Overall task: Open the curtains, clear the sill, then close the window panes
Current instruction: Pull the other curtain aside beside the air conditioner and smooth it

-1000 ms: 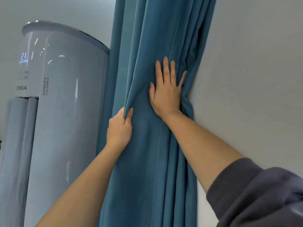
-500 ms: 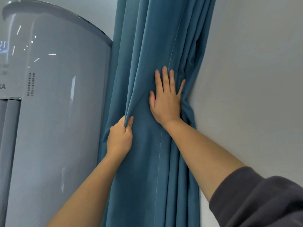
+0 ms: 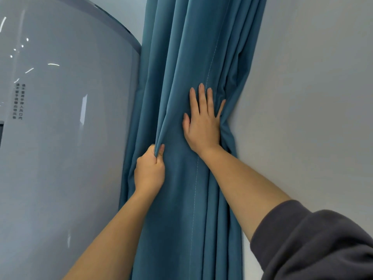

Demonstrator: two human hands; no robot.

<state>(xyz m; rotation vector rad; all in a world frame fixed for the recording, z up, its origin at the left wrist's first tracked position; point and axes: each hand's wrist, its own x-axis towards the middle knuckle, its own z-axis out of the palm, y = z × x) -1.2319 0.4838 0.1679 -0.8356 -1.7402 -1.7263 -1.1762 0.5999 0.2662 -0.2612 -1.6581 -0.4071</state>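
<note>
Two hands work on one blue curtain in the head view. The curtain is gathered into a tall bundle of folds that runs from top to bottom through the middle of the picture. Its long axis is close to upright and leans slightly rightward toward the top. It hangs between a white standing air conditioner on the left and a pale grey wall on the right, touching both. A pale stitched seam runs along its length.

The left hand grasps a fold low on the bundle, thumb and curled fingers closed on the cloth, and creases fan upward from the pinch. The right hand, higher and to the right, lies flat with straight fingers pointing up, its palm pressing the bundle toward the wall. Cloth bunches beside its little finger.

Both forearms are bare, and a dark grey sleeve shows at the lower right. The air conditioner's glossy curved front carries a small column of print, too small to read.
</note>
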